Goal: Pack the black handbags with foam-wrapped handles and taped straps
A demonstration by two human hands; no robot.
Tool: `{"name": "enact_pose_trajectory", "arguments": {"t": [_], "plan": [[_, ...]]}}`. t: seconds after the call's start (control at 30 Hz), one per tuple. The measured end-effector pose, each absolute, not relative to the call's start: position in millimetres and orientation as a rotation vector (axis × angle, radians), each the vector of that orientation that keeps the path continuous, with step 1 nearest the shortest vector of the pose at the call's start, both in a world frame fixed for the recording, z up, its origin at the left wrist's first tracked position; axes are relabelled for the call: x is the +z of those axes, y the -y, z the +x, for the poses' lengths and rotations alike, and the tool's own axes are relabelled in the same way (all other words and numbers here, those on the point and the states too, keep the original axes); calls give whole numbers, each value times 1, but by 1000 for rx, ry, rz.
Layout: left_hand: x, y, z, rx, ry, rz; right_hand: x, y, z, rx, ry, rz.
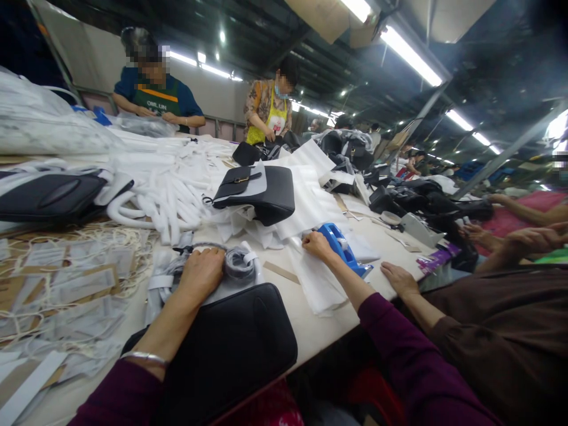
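Note:
A black bag (239, 349) lies at the table's front edge, leaning toward me. Its straps are rolled in grey and clear wrapping (239, 263) along the far side. My left hand (200, 273) presses down there with curled fingers, gripping the bag by that wrapped side; the fingertips are partly hidden. My right hand (316, 244) is closed at the far left end of a blue tape dispenser (339, 242), above white foam sheets (315, 284). Whatever is between its fingers is too small to make out. Beyond my hands, a black and grey bag (260, 189) rests on foam sheets.
Tags with cords (80, 278) cover the left side. White foam tubes (164, 201) and another black bag (53, 195) lie behind them. A co-worker's hand (402, 279) rests on the table at right. Two people stand across the table; black bags are heaped at far right.

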State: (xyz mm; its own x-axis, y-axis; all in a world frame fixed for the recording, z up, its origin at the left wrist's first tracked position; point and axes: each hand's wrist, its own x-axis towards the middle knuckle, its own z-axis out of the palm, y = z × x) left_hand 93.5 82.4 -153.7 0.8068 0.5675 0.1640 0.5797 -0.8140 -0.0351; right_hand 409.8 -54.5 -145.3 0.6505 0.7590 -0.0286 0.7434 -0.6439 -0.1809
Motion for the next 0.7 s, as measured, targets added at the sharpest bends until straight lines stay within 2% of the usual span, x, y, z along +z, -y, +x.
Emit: {"name": "enact_pose_trajectory", "arguments": {"t": [0.3, 0.7], "plan": [[-153, -84, 93, -237, 907, -2921, -131, 112, 400, 427, 1306, -2735], [-153, -83, 95, -199, 912, -2935, -148, 142, 388, 211, 1263, -2825]]}}
